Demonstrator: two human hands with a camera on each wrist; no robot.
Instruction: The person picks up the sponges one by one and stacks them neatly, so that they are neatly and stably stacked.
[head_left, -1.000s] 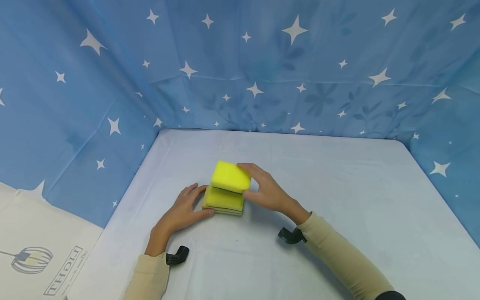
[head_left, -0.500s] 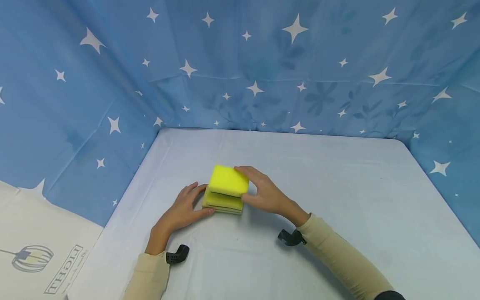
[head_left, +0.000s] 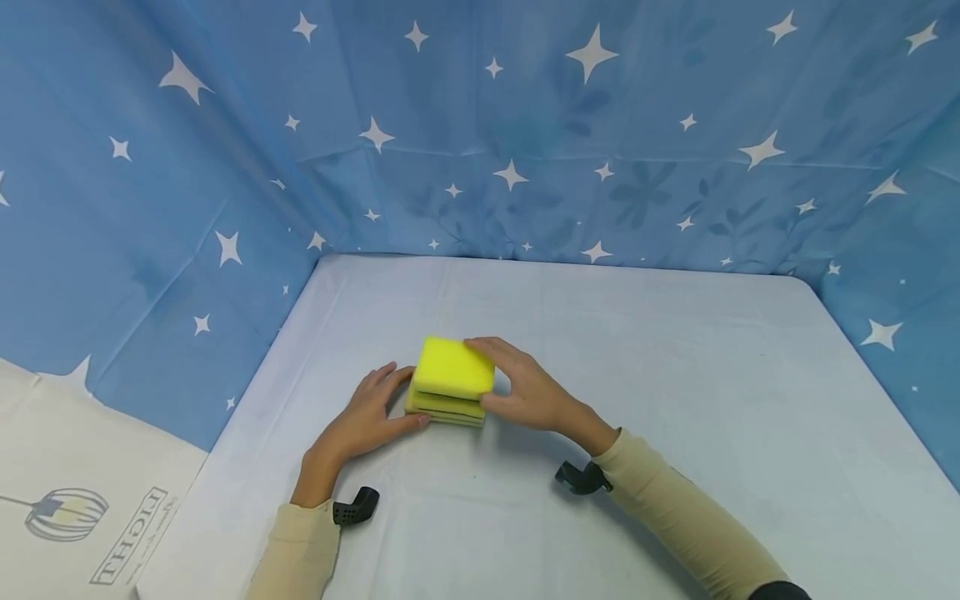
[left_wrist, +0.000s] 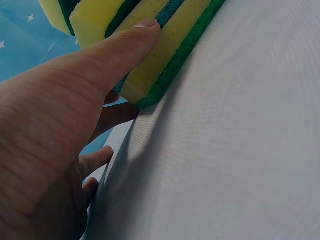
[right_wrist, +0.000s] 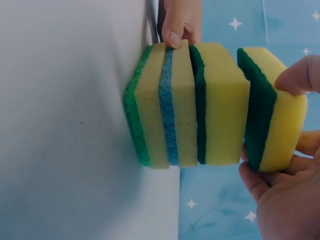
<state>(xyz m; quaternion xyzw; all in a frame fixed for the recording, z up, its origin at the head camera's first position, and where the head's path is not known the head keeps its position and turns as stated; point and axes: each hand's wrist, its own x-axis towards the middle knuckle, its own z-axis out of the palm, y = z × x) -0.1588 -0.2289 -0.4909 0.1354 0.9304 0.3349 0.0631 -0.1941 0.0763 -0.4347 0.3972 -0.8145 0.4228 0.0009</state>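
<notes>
My right hand (head_left: 536,392) pinches a bright yellow sponge (head_left: 453,367) by its right end. In the right wrist view a narrow gap separates that sponge's dark green scouring side (right_wrist: 257,112) from the stack below. The stack holds three sponges: a yellow one with a dark green side (right_wrist: 227,107), a paler one with a blue side (right_wrist: 185,107), and a pale bottom one with a bright green side (right_wrist: 152,112). My left hand (head_left: 367,421) grips the stack's left end low down, thumb (left_wrist: 142,40) at the front and fingers behind.
The stack stands on a white-covered table (head_left: 675,358). A blue star-printed curtain (head_left: 480,125) rises behind and along the sides. Cream cloth with a printed lamp (head_left: 67,514) lies at the left. Black wrist mounts (head_left: 356,507) sit near both cuffs.
My right hand has lowered the yellow sponge and shifted it slightly left, narrowing the gap above the stack. My left hand has stayed in place.
</notes>
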